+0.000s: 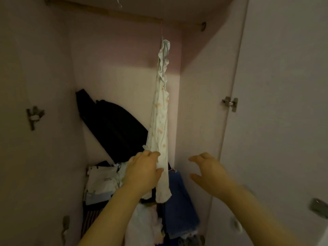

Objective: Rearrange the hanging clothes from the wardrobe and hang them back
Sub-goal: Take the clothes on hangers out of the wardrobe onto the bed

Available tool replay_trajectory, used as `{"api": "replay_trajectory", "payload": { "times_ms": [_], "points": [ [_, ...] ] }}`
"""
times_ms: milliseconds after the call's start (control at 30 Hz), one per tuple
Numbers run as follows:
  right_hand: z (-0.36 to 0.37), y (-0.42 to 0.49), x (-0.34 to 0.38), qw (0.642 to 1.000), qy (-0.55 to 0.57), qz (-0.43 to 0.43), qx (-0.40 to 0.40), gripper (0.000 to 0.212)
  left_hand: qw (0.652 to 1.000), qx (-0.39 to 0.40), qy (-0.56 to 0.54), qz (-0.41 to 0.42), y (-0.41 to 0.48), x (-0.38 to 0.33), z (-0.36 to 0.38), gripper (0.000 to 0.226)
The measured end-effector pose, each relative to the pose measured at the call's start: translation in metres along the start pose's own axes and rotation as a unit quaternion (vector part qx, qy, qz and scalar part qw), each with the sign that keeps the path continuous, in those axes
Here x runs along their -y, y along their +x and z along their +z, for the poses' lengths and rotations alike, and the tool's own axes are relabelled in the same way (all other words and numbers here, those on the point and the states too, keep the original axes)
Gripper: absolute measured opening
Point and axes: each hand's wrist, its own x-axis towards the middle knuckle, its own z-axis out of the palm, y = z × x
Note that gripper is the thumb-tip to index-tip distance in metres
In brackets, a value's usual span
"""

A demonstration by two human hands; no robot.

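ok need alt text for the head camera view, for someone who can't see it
A person's left hand grips the lower part of a pale printed garment hanging from the wardrobe rail, while the right hand hovers beside it, fingers loosely curled, holding nothing. Below lie a black bag and a pile of clothes.

The rod [106, 12] across the wardrobe [124, 77] top is carrying a pale printed garment [160, 121], dangling off a thin wire hanger [161, 31] near its right end. At the bottom, a black bag [113, 125] is leaning into the back left corner, with white printed fabric [103, 181], a blue folded piece [179, 206] and something striped [90, 221] piling up in front.
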Motion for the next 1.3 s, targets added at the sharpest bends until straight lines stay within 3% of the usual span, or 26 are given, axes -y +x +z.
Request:
{"api": "replay_trajectory", "payload": {
  "times_ms": [200, 433, 767, 900, 1067, 1300],
  "points": [
    [-0.002, 0.112, -0.021, 0.999, 0.015, -0.041, -0.017, 0.054, 1.0, -0.028, -0.006, -0.009, 0.101, 0.028, 0.018, 0.053],
    [-0.032, 0.251, -0.03, 0.981, 0.034, -0.159, -0.109, 0.053, 0.983, -0.178, -0.027, -0.041, 0.208, 0.054, 0.004, 0.043],
    [-0.122, 0.411, 0.005, 0.92, -0.016, -0.264, -0.288, 0.052, 0.967, -0.242, -0.049, -0.062, 0.346, 0.089, -0.039, 0.048],
    [-0.156, 0.451, 0.035, 0.907, -0.068, -0.228, -0.349, 0.043, 0.957, -0.277, -0.08, -0.029, 0.392, 0.108, -0.048, 0.048],
    [-0.166, 0.474, 0.075, 0.866, -0.22, -0.159, -0.42, 0.028, 0.952, -0.291, -0.091, 0.02, 0.43, 0.139, -0.045, 0.048],
    [-0.177, 0.482, 0.007, 0.821, -0.269, -0.058, -0.501, 0.042, 0.943, -0.296, -0.137, 0.065, 0.463, 0.17, -0.032, 0.047]
  ]
}}
